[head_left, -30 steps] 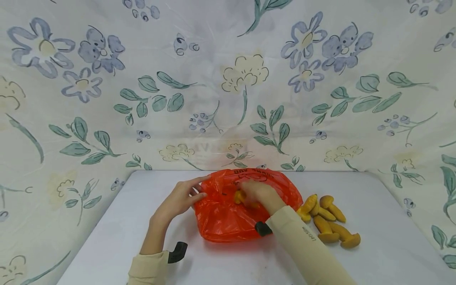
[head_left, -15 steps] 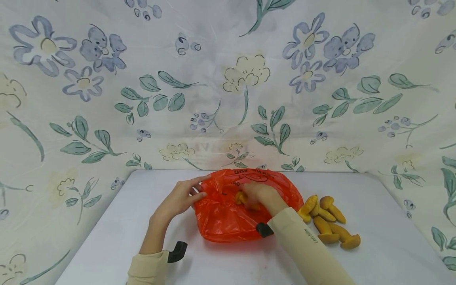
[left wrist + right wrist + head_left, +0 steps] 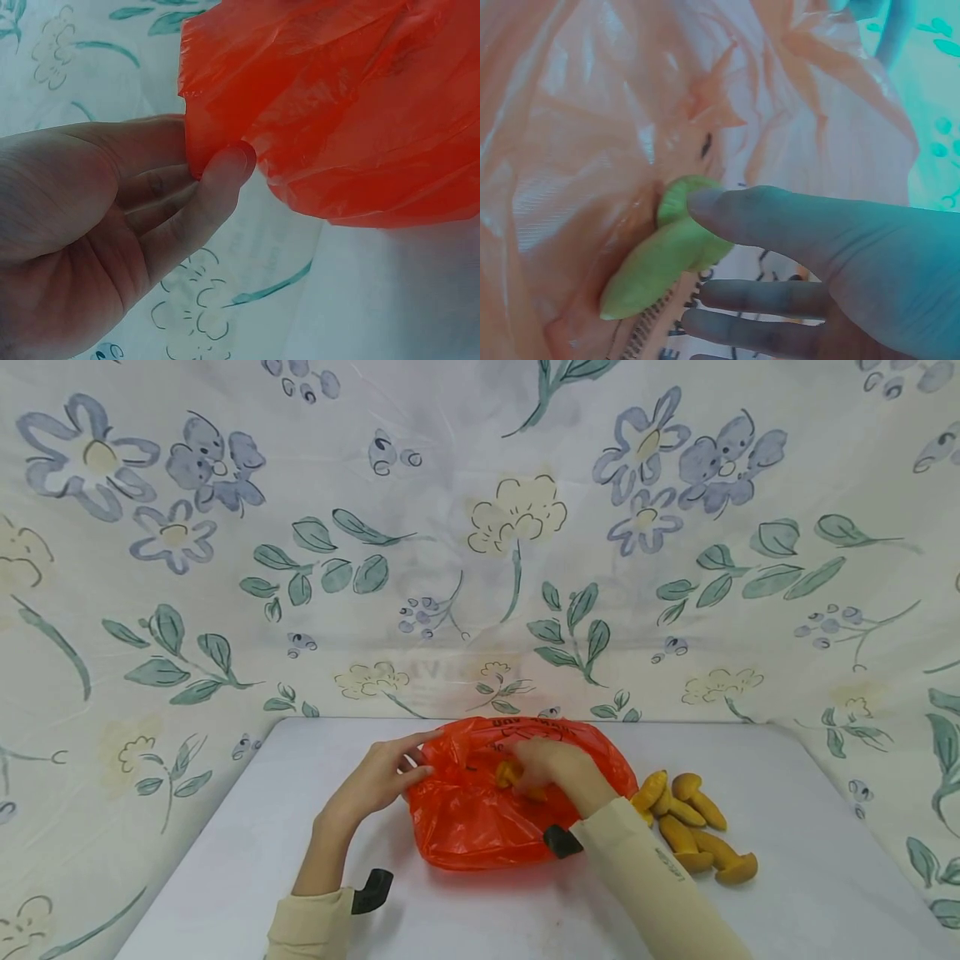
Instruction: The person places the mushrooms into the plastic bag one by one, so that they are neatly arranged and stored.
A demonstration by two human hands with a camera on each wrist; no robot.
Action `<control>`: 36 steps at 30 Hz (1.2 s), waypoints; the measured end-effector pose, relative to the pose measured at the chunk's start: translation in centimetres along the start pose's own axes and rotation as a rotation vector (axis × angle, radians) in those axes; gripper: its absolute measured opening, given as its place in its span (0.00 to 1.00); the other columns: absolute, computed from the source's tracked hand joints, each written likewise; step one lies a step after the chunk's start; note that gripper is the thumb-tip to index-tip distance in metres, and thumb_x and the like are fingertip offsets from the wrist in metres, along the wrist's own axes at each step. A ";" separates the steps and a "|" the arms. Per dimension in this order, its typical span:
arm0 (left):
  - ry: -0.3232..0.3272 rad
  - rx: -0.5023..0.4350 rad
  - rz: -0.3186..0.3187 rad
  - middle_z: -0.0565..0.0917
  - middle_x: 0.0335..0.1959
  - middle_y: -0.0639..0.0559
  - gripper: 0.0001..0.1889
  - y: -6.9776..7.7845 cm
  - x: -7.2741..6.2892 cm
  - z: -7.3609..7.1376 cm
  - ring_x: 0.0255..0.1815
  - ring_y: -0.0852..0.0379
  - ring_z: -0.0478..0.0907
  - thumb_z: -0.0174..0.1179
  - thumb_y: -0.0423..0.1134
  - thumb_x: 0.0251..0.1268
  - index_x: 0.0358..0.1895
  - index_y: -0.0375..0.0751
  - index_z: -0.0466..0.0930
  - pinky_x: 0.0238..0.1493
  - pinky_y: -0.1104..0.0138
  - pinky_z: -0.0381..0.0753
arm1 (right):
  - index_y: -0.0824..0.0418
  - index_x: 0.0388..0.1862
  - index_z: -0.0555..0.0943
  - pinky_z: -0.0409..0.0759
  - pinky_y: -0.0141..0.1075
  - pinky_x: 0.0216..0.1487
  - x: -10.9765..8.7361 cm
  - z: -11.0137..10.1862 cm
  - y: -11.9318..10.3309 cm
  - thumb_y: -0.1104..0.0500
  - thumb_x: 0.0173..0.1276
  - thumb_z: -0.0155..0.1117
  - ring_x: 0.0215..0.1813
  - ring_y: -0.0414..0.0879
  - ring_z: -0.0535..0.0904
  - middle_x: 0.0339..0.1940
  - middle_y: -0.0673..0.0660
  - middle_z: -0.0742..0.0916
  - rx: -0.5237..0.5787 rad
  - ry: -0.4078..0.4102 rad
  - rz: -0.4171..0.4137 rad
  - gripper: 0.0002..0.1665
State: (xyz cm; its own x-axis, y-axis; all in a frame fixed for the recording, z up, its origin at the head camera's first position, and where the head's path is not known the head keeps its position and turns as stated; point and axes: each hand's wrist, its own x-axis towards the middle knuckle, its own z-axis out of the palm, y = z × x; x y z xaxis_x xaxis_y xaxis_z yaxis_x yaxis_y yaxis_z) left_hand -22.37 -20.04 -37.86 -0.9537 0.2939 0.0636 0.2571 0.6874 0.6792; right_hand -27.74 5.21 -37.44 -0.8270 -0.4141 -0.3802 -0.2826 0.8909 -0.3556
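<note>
A red plastic bag (image 3: 480, 827) with dark print lies open on the table. My left hand (image 3: 378, 781) pinches its left edge between thumb and fingers; the left wrist view shows the thumb lapping over the bag's rim (image 3: 217, 97). Inside the bag's mouth, my right hand (image 3: 558, 768) holds a yellow-brown mushroom (image 3: 507, 774). In the right wrist view the thumb presses on the cap of the mushroom (image 3: 649, 270), its stem pointing down and left. The index finger is hidden behind it, and the other fingers reach out below.
Several more mushrooms (image 3: 682, 839) lie in a loose group on the white table (image 3: 810, 827), just right of the bag. A floral cloth (image 3: 450, 635) hangs behind the table and at both sides.
The right wrist and sleeve have shifted slightly to the right, while the mushroom in the bag stays at nearly the same spot. My left hand has kept its hold on the plastic bag.
</note>
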 end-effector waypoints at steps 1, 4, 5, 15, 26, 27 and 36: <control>0.001 0.001 -0.004 0.84 0.42 0.45 0.29 0.0 0.0 0.0 0.35 0.56 0.80 0.62 0.33 0.66 0.70 0.49 0.69 0.32 0.69 0.86 | 0.47 0.71 0.68 0.80 0.46 0.55 -0.1 -0.1 0.0 0.54 0.62 0.72 0.50 0.50 0.74 0.49 0.53 0.81 0.006 0.000 -0.001 0.39; 0.003 0.006 -0.011 0.84 0.42 0.45 0.29 0.1 0.0 0.1 0.35 0.56 0.80 0.62 0.32 0.66 0.70 0.49 0.69 0.32 0.69 0.86 | 0.47 0.74 0.66 0.76 0.52 0.63 -0.5 -0.3 0.1 0.52 0.63 0.71 0.55 0.51 0.72 0.58 0.53 0.80 0.023 0.005 -0.007 0.41; 0.003 0.007 -0.012 0.84 0.42 0.45 0.29 0.1 0.0 0.1 0.35 0.56 0.80 0.62 0.32 0.66 0.70 0.49 0.70 0.32 0.69 0.86 | 0.47 0.74 0.66 0.76 0.53 0.64 -0.7 -0.3 0.1 0.52 0.63 0.70 0.56 0.51 0.72 0.59 0.53 0.80 0.029 0.007 -0.010 0.40; 0.005 0.012 -0.007 0.84 0.42 0.46 0.29 -0.2 0.0 -0.1 0.35 0.56 0.80 0.62 0.33 0.66 0.70 0.50 0.70 0.33 0.68 0.86 | 0.49 0.73 0.68 0.74 0.52 0.67 -2.2 -0.6 0.6 0.51 0.66 0.68 0.63 0.49 0.74 0.67 0.52 0.78 0.041 0.063 -0.123 0.37; 0.004 0.003 -0.015 0.84 0.42 0.46 0.29 -0.3 0.0 0.1 0.34 0.57 0.80 0.62 0.33 0.66 0.70 0.50 0.70 0.32 0.69 0.86 | 0.45 0.71 0.69 0.77 0.49 0.65 -4.1 -1.1 1.5 0.50 0.66 0.68 0.63 0.49 0.76 0.67 0.50 0.79 0.051 0.112 -0.196 0.35; 0.004 0.003 -0.014 0.84 0.42 0.46 0.29 -0.3 0.0 0.1 0.34 0.56 0.80 0.62 0.33 0.66 0.70 0.50 0.70 0.32 0.69 0.86 | 0.44 0.71 0.69 0.78 0.48 0.63 -4.3 -1.2 1.5 0.49 0.65 0.68 0.61 0.48 0.77 0.64 0.50 0.80 0.046 0.117 -0.191 0.35; 0.006 0.013 0.006 0.84 0.42 0.46 0.29 -0.4 0.0 0.0 0.34 0.57 0.80 0.62 0.33 0.66 0.70 0.50 0.70 0.31 0.70 0.85 | 0.49 0.71 0.68 0.82 0.45 0.56 -6.3 -2.6 1.2 0.48 0.65 0.68 0.54 0.49 0.78 0.54 0.53 0.84 -0.019 0.159 -0.158 0.37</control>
State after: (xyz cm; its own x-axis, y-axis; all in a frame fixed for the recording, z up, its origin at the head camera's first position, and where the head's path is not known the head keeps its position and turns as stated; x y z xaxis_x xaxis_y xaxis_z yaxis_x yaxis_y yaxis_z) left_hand -22.50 -20.30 -38.17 -0.9531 0.2941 0.0719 0.2647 0.6942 0.6693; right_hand -24.11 9.40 -33.30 -0.8373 -0.5158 -0.1813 -0.4227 0.8210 -0.3837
